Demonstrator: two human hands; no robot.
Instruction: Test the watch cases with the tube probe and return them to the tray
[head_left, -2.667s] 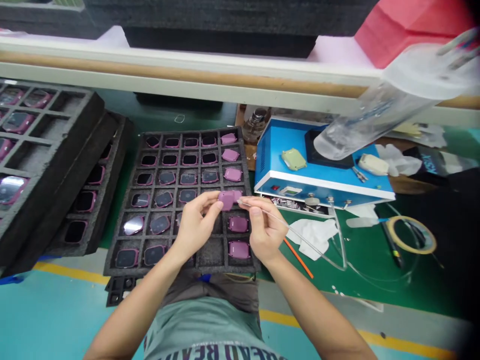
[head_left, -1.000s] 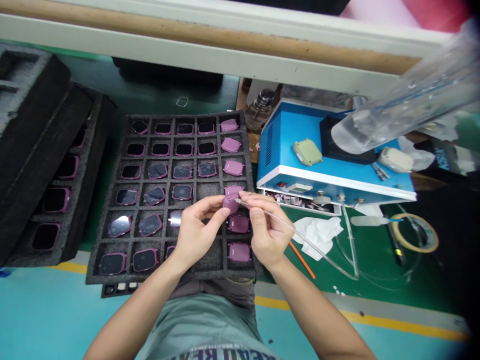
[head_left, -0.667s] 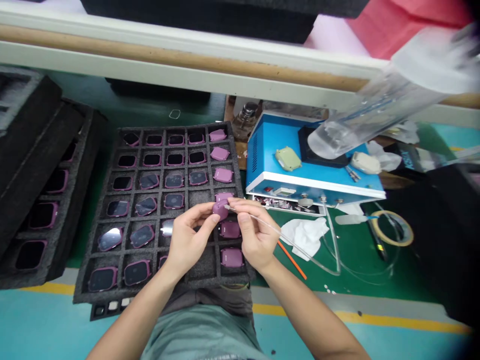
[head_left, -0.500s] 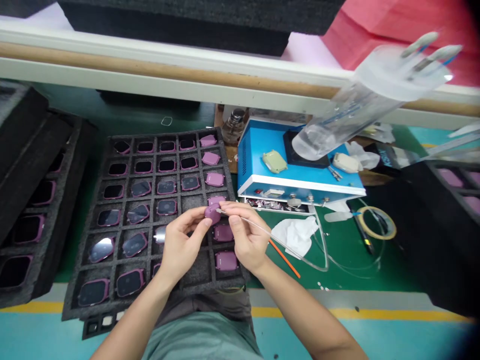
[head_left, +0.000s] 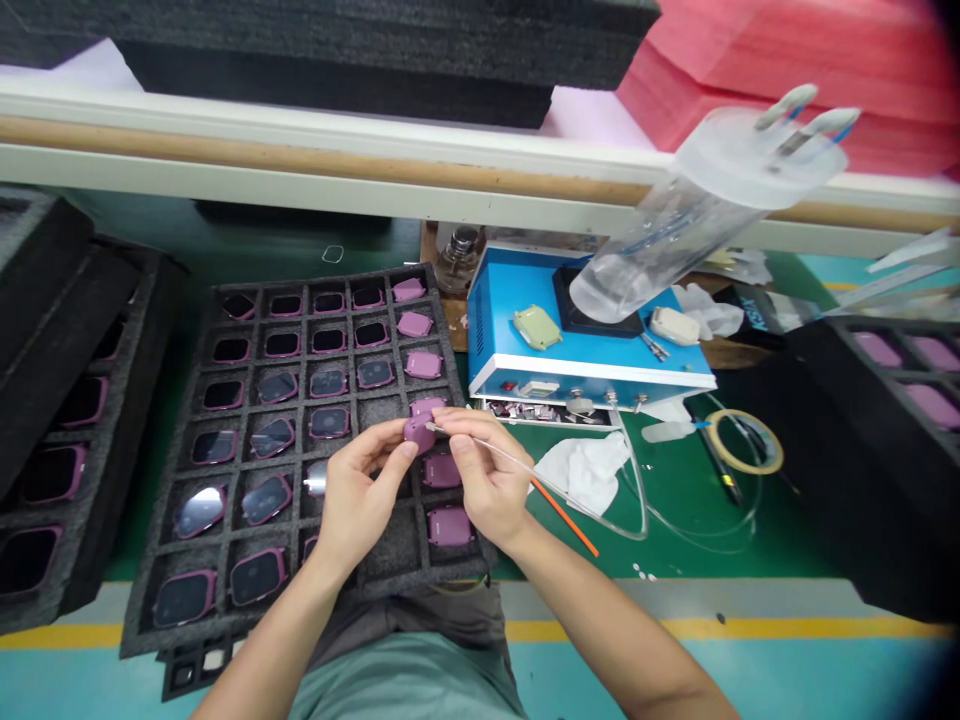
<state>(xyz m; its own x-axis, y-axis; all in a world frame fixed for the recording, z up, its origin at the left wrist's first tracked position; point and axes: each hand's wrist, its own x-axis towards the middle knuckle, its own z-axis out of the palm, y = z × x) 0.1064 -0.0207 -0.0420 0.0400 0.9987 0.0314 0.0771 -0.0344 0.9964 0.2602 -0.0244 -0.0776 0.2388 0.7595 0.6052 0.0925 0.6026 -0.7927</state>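
The left hand (head_left: pixel 358 500) pinches a purple case (head_left: pixel 418 430) between thumb and fingertips, just over the black foam tray (head_left: pixel 384 548). At three o'clock from the case, the right hand (head_left: pixel 484 480) grips a thin clear tube (head_left: pixel 525 468). Its tip touches the case, I think. Farther off, at two o'clock, sits a blue box (head_left: pixel 517 352).

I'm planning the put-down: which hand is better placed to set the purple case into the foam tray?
Probably the left. The left hand pinches the purple case just above the foam tray, while the right hand is occupied pinching the thin clear tube against it.
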